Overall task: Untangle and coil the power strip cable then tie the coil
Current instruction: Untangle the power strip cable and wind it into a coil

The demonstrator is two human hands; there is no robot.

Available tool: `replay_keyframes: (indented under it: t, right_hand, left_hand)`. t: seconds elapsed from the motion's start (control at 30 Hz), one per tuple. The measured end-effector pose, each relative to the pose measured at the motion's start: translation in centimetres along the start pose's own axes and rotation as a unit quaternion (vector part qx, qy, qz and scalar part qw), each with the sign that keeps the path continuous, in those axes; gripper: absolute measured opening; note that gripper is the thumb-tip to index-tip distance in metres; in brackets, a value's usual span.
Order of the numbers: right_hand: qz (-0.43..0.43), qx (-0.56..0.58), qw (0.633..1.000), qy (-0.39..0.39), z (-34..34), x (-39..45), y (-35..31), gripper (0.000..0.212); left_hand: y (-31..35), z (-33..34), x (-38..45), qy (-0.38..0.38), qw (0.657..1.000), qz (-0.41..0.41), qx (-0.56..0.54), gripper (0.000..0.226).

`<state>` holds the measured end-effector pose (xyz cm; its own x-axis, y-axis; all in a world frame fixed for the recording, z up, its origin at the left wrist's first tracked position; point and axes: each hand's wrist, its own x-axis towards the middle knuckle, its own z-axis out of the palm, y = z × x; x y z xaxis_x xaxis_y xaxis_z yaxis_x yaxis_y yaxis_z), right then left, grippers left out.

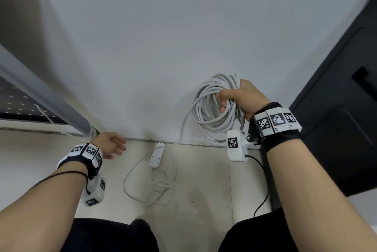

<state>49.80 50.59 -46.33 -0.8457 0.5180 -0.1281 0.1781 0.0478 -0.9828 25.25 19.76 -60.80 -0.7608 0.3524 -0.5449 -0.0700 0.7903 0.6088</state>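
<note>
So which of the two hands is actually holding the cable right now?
The right hand: its fingers curl through the grey coil of cable, held up against the wall. The left hand hangs low with relaxed fingers, holding nothing.

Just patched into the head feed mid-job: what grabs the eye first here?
The grey cable coil held up against the wall, right of centre, with the right hand gripping its loops. Below on the floor lies the white power strip by the wall's base, loose cable looping around it. The left hand hangs open at lower left, holding nothing.
</note>
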Motion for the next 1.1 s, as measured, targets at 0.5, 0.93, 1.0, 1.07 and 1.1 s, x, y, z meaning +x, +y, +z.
replay_keyframes:
  t: [0.5, 0.93, 1.0, 1.07, 1.1]
  right_hand:
    - [-0.003, -0.001, 1.0, -0.028, 2.5, 0.2, 0.5, 0.014]
    - [-0.008, 0.066, 0.998, 0.018, 1.0, -0.1, -0.1, 0.008]
    - [-0.007, 0.077, 0.997, 0.025, 0.9, -0.2, -0.1, 0.01]
    - [-0.006, 0.079, 0.996, 0.035, 0.8, -0.2, -0.1, 0.011]
    - [-0.005, 0.073, 0.997, 0.04, 0.8, -0.2, -0.1, 0.013]
  left_hand:
    - [10.5, 6.4, -4.9, -0.25, 0.931, 0.264, 0.032, 0.039]
    - [6.1, 5.8, -1.9, -0.127, 0.941, 0.109, 0.293, 0.022]
    - [5.5, 5.3, -1.4, -0.097, 0.947, 0.115, 0.283, 0.017]
    - [5.4, 5.0, -1.2, -0.053, 0.958, 0.134, 0.247, 0.013]
    - [5.4, 4.8, -1.1, -0.025, 0.962, 0.151, 0.226, 0.014]
